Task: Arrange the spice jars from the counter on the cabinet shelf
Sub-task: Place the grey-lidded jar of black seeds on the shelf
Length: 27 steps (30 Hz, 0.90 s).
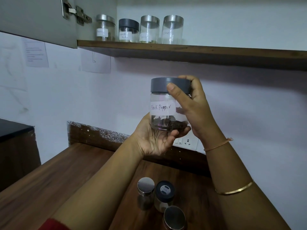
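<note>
**Black Pepper jar held up below the shelf**

We are looking at a brown wood-grain counter (pixel 83 171) in the lower half of the frame, set against a pale wall (pixel 249 113) with a white socket plate (pixel 187 141) near the centre. Across the top runs a wooden cabinet shelf (pixel 199 50), with an open grey cabinet door (pixel 38 19) at upper left. Printed sheets (pixel 37 53) hang on the wall at left; we cannot read their text.

Four labelled jars (pixel 148 29) stand in a row on the shelf, their handwriting too blurred to read. The clear jar (pixel 163 112) at centre frame has a white label (pixel 162 107) that reads "Black Pepper". It has a grey lid (pixel 166 85) and dark peppercorns at the bottom.

The left hand (pixel 156 138) cups the jar's base, fingers curled under it. The right hand (pixel 194 108) grips the lid between thumb and fingers. The jar is upright in the air, below the shelf and above the counter.

Three more jars (pixel 164 195) stand close together on the counter at bottom centre.
</note>
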Each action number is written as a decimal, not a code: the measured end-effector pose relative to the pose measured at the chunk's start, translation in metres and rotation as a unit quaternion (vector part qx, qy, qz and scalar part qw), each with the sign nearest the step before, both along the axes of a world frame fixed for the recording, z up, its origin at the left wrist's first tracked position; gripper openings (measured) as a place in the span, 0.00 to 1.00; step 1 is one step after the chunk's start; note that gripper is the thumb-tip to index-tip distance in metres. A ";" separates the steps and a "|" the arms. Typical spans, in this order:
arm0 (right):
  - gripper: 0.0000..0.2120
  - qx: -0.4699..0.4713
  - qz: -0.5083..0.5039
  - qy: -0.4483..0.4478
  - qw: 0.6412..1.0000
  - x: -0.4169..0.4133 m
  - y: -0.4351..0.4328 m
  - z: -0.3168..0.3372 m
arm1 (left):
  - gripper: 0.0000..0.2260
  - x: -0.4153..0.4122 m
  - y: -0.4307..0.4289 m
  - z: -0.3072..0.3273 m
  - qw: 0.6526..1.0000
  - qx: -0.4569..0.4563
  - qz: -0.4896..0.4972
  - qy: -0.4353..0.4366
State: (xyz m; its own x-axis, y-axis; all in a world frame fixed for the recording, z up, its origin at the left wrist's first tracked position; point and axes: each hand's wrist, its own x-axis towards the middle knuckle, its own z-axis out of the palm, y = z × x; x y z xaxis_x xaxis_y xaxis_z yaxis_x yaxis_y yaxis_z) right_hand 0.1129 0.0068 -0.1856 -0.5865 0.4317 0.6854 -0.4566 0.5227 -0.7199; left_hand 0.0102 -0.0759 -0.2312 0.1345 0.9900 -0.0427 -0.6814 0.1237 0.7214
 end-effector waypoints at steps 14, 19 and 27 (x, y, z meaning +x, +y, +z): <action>0.35 -0.048 -0.050 -0.003 0.998 -0.016 0.001 0.016 | 0.34 -0.005 -0.005 0.027 0.986 -0.001 0.164 0.021; 0.43 0.010 -0.087 -0.059 0.994 -0.025 -0.004 0.020 | 0.31 -0.021 -0.005 0.043 0.979 0.008 0.204 0.014; 0.37 0.039 -0.132 -0.029 0.990 -0.042 -0.006 0.040 | 0.32 -0.040 0.009 0.065 0.975 0.021 0.213 0.054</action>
